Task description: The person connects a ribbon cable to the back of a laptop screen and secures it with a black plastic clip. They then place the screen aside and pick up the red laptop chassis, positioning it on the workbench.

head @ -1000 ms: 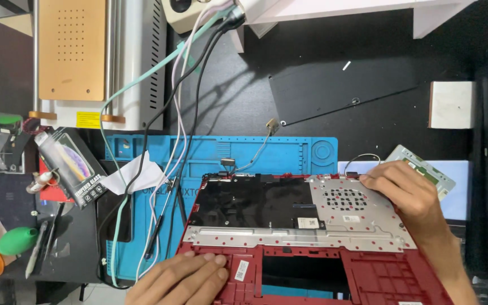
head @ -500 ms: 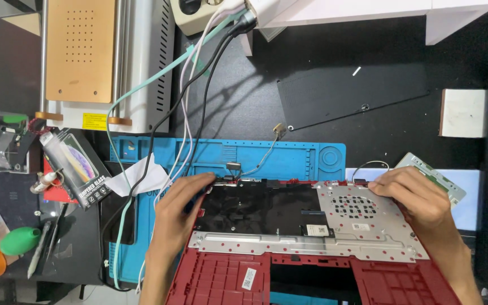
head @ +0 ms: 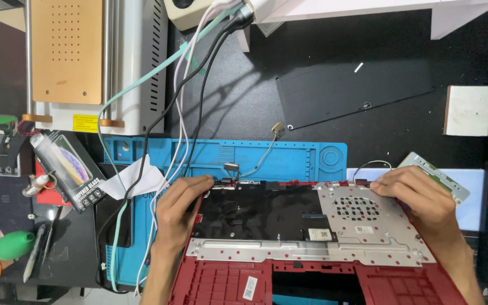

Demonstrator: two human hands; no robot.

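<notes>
Laptop shell: my red laptop shell (head: 317,282) lies inside-up on the blue mat (head: 289,158), on the desk (head: 323,90), under both my hands.
Look: a silver metal plate (head: 334,240) with a perforated round patch covers its upper half; a black sheet (head: 255,212) lies between my grips; ribbed red plastic shows nearer me.
Left grip: my left hand (head: 179,206) curls over the shell's upper left corner, fingers pressed down on the edge.
Right grip: my right hand (head: 419,200) rests fingers together on the upper right edge, beside a thin grey wire (head: 368,165).
Beyond grips: loose cables (head: 193,107) trail off.
</notes>
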